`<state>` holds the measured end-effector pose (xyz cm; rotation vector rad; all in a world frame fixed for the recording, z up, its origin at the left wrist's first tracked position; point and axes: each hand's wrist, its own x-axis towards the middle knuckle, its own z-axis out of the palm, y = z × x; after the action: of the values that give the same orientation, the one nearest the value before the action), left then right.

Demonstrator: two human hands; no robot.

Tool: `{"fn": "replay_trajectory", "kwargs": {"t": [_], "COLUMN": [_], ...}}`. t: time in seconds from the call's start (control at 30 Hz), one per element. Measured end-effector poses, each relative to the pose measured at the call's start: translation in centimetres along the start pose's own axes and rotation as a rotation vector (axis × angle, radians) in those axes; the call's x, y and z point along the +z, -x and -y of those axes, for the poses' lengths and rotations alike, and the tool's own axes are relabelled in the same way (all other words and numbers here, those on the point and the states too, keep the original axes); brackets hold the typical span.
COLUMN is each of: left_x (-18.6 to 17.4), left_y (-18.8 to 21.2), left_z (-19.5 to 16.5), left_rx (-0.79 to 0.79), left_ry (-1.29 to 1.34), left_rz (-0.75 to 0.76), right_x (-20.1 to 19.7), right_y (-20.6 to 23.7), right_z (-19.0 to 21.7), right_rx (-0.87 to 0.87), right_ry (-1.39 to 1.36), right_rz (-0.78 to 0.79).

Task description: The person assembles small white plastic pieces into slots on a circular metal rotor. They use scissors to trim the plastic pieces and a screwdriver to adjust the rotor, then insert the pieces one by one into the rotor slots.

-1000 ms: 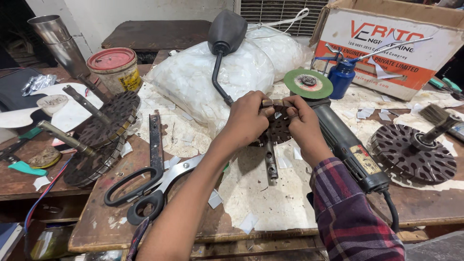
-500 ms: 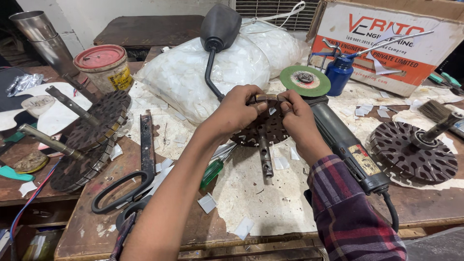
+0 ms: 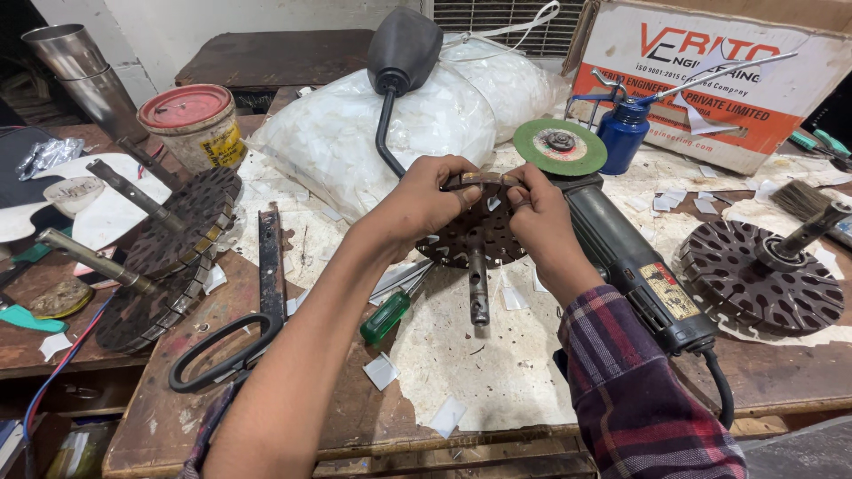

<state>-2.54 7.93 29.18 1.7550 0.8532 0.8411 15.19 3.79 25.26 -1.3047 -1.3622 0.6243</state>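
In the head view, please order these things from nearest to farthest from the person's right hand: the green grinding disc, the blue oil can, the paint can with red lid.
Measured from the right hand:
1. Green grinding disc, just behind the hand, on the grinder's head.
2. Blue oil can, farther back to the right, before the cardboard box.
3. Paint can with red lid, far left, across the bench.

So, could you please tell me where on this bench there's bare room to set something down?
The clearest patch is the paper-covered bench front, between the green-handled screwdriver and the angle grinder. A smaller wooden strip lies below the scissors. It is crowded around the left hand and right hand holding the slotted rotor, and by the left rotors.
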Motion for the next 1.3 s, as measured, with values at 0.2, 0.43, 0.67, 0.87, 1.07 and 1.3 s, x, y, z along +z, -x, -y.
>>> {"fn": "replay_trajectory", "kwargs": {"t": [0.2,0.43,0.67,0.87,1.07,1.3], "left_x": [-0.4,-0.4,-0.5,-0.4,-0.4,-0.4], "left_y": [0.5,0.7,1.3,1.6,1.9,1.8], "left_z": [-0.2,-1.3,-1.2,-0.8,-0.6,-1.1], "left_rx": [0.003,-0.069,-0.029,-0.003,0.043,-0.015], "left_ry": [0.01,-0.032,-0.112,-0.087,-0.037,-0.007], "left_rz": [0.023,0.014,0.021,0.008,0.018,0.002], "right_x": [0.3,0.2,0.1,0.0,0.3,0.3], "right_y": [0.2,0.2,0.6,0.8,0.8,0.7], "right_z": [0.2,0.0,0.7,0.7,0.5,0.7], "right_rx": [-0.054,-0.083,-0.103,-0.078,-0.119,-0.099], "right_ry": [0.169,0.15,0.153,0.081,0.113,0.11], "right_rz": [-0.062,-0.067,-0.054,-0.027,-0.049,-0.052]}}
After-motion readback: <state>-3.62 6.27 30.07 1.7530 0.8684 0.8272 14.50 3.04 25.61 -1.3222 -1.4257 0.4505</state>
